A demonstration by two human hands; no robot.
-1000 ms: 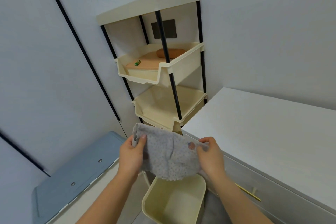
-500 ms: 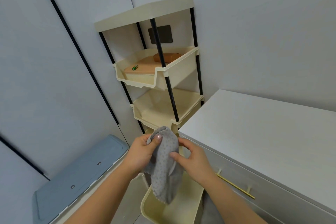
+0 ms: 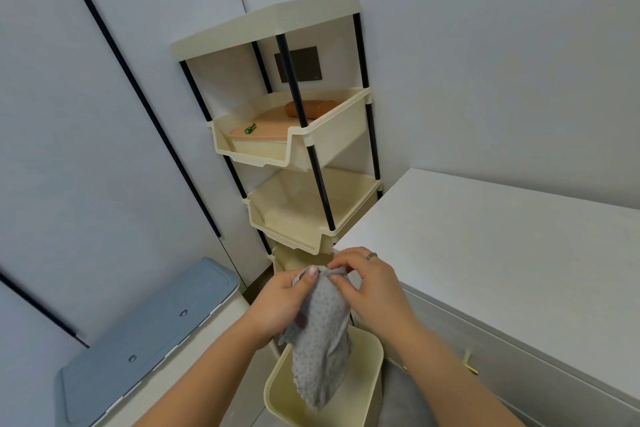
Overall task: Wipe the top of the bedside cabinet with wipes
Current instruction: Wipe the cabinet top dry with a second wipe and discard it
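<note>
- Soft, even indoor light fills the room; nothing is dim and nothing glares.
- The white cabinet top (image 3: 502, 253) at 3 o'clock is brightest, matte, without hotspots.
- Faint shadows sit under the shelf rack's trays (image 3: 294, 146) at 12 o'clock.
- Wide-angle bending bows the wall lines toward 9 o'clock.
- Focus is slightly soft throughout.

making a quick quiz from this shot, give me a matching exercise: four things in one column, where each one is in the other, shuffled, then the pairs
Things:
1. grey dotted cloth
2. small green battery
3. cream plastic bin
4. silver ring

Places:
A. right hand
B. on the floor under the cloth
C. top tray of the cream shelf rack
D. held in both hands, left hand included

Pairs: 1-D, 2-C, 3-B, 4-A
</note>
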